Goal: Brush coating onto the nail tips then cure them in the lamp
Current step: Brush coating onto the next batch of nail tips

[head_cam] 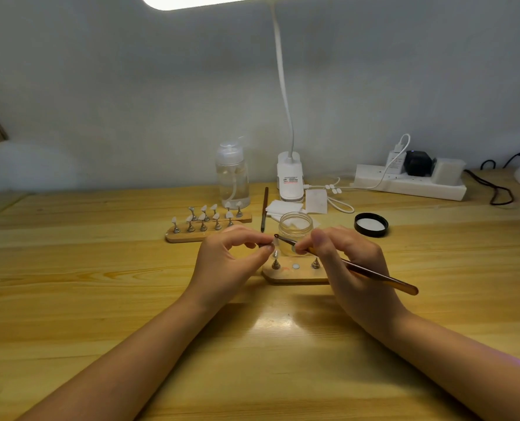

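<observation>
My left hand (233, 258) pinches a small clear nail tip (271, 246) on its metal holder, lifted just above a short wooden stand (295, 275). My right hand (348, 262) grips a brown brush (371, 273) like a pen, and the bristle end (277, 237) touches the held tip. On the stand I see one nail tip on a peg (275, 259) at the left, a bare magnet spot (296, 266) in the middle and a peg (315, 264) at the right. An open glass jar (295, 227) stands right behind my fingers. No curing lamp is visible.
Two wooden racks (205, 227) with several nail tips stand at the back left. Beyond them are a clear pump bottle (233, 177), a spare brush (264, 209), white wipes (298, 205), the jar's black lid (371, 224), a desk lamp base (289, 177) and a power strip (410, 180).
</observation>
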Demonstrator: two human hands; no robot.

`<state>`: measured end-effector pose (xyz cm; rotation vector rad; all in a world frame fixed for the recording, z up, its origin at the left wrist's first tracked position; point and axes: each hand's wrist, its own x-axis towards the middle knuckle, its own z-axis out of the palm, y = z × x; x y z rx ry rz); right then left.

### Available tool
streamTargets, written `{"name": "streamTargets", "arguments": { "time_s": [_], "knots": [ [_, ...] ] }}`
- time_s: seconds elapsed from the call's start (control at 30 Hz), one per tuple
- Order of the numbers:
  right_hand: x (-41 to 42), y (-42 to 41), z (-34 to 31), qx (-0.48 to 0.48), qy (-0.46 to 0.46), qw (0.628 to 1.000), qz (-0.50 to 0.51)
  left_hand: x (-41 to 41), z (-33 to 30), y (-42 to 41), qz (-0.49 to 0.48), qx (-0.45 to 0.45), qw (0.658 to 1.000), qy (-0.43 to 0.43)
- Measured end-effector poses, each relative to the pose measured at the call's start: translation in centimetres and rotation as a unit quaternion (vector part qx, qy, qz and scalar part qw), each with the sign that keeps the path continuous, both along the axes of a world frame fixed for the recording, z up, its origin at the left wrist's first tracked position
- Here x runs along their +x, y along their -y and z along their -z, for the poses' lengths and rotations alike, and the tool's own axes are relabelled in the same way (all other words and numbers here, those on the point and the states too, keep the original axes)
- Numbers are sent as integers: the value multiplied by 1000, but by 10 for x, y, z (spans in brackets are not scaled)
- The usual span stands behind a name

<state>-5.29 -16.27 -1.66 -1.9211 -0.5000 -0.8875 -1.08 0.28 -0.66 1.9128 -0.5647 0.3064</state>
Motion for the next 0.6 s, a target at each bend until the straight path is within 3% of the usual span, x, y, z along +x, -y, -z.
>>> {"name": "streamTargets", "arguments": {
  "time_s": [0.33, 0.6],
  "knots": [
    [2, 0, 0, 70, -14, 997, -24, 2, -1, 1, 1, 3, 1000, 1],
    [0, 1, 0, 31, -6, 999, -12, 0, -1, 0, 3, 1, 1000, 2]
  ]
}}
